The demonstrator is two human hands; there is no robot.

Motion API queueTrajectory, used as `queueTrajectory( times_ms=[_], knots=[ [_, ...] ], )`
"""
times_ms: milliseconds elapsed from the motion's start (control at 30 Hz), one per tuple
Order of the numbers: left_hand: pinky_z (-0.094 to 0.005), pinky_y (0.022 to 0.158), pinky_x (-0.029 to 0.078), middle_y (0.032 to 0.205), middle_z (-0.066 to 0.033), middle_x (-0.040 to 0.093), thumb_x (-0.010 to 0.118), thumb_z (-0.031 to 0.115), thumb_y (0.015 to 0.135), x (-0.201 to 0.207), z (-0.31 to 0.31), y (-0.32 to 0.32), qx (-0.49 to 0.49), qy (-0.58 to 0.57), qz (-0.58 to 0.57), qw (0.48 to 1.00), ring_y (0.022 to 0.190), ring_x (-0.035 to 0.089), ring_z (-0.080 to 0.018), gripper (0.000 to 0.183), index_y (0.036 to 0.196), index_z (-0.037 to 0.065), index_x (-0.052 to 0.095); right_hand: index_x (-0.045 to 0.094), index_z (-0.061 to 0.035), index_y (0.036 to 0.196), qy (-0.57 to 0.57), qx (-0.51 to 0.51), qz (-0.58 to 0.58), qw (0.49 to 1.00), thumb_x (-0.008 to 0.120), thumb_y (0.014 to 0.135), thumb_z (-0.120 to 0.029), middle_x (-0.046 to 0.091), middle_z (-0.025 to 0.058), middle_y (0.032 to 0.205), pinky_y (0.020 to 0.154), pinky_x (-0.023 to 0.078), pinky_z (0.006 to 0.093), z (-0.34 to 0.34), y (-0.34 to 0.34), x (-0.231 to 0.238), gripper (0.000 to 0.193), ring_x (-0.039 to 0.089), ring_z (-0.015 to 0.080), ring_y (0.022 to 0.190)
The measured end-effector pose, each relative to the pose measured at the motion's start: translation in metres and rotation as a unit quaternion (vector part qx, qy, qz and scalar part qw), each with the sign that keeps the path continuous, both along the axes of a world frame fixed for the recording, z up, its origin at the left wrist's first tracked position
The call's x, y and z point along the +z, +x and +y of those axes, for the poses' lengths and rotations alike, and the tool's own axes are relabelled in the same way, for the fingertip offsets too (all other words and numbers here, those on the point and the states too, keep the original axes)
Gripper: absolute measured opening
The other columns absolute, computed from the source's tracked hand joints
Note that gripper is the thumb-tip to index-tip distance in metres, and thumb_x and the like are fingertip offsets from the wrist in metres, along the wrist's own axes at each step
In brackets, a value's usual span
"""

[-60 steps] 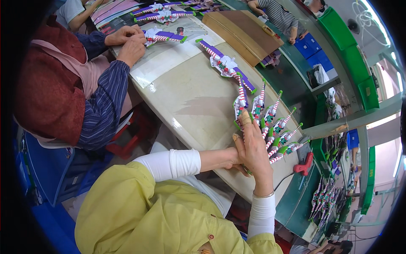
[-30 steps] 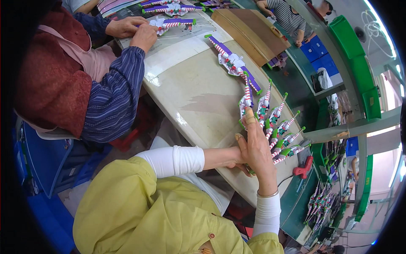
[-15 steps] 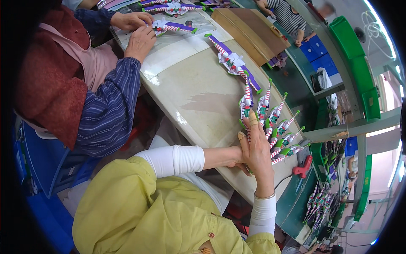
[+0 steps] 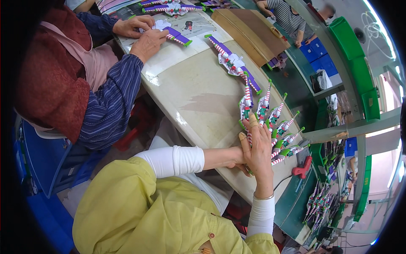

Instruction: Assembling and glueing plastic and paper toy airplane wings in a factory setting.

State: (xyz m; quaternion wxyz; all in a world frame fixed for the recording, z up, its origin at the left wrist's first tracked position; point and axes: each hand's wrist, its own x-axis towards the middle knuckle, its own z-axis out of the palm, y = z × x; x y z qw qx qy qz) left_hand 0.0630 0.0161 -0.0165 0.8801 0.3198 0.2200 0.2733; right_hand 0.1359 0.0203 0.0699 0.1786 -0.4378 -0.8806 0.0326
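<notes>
Looks like a press-or-steady step to me: the right hand (image 4: 258, 153) lies over the near end of the striped wing unit (image 4: 245, 105), leftmost in the fanned row on the worktop (image 4: 198, 120). Its fingers are pretty straight and close together, thumb apart; can't tell if they're pinching anything underneath. Left hand (image 4: 238, 161) is tucked behind the right wrist, fingers mostly hidden, so no clue there. I'd say the next move calls for steady, light pressure without nudging the neighbouring units (image 4: 275, 114).
</notes>
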Motion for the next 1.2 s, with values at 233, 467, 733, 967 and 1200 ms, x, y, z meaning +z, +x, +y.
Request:
queueTrajectory(
  times_ms=[233,467,733,967,1200],
  knots=[
    [-0.0361,0.058,0.058,0.088,-0.0089,0.069,0.067,0.025,0.089,0.012,-0.005,-0.003,0.037,-0.015,0.018,0.999,0.072,0.068,-0.0224,0.024,0.104,0.006,0.062,0.051,-0.0007,0.132,0.067,0.01,-0.036,0.997,0.061,0.087,-0.014,0.062,0.0161,0.122,0.107,0.034,0.046,-0.002,0.005,-0.006,0.047,0.057,0.031,0.113],
    [-0.0389,0.057,0.058,0.092,-0.0064,0.066,0.062,0.031,0.092,0.009,-0.003,-0.005,0.022,0.013,0.027,0.999,0.08,0.066,-0.022,0.026,0.11,0.012,0.058,0.049,0.0012,0.133,0.019,0.02,0.04,0.999,0.065,0.083,-0.011,0.065,0.0147,0.113,0.099,0.04,0.0437,0.002,0.004,-0.006,0.054,0.057,0.0318,0.108],
    [-0.0405,0.062,0.059,0.092,-0.0074,0.067,0.06,0.028,0.094,0.001,0.002,0.004,-0.006,-0.008,0.017,1.0,0.083,0.066,-0.0211,0.024,0.106,0.008,0.062,0.042,0.001,0.14,-0.093,0.01,0.068,0.993,0.067,0.078,-0.01,0.065,0.0113,0.104,0.096,0.039,0.0413,0.012,0.004,0.003,0.068,0.055,0.0287,0.105],
    [-0.0408,0.064,0.059,0.093,-0.0071,0.067,0.057,0.029,0.096,0.001,0.003,0.004,-0.02,-0.006,0.031,0.999,0.084,0.065,-0.0207,0.024,0.106,0.008,0.062,0.048,0.0011,0.133,-0.041,0.013,0.088,0.995,0.068,0.078,-0.011,0.063,0.012,0.107,0.097,0.037,0.0423,0.008,0.008,-0.002,0.061,0.053,0.0305,0.106],
    [-0.0404,0.065,0.059,0.095,-0.0072,0.066,0.055,0.03,0.097,0.005,0.001,-0.001,-0.021,-0.007,0.055,0.998,0.086,0.064,-0.0207,0.026,0.108,0.008,0.062,0.058,0.0007,0.119,-0.012,0.01,0.114,0.993,0.068,0.078,-0.012,0.061,0.0142,0.11,0.099,0.036,0.044,0.003,0.012,-0.002,0.045,0.051,0.0329,0.109]
  ],
)
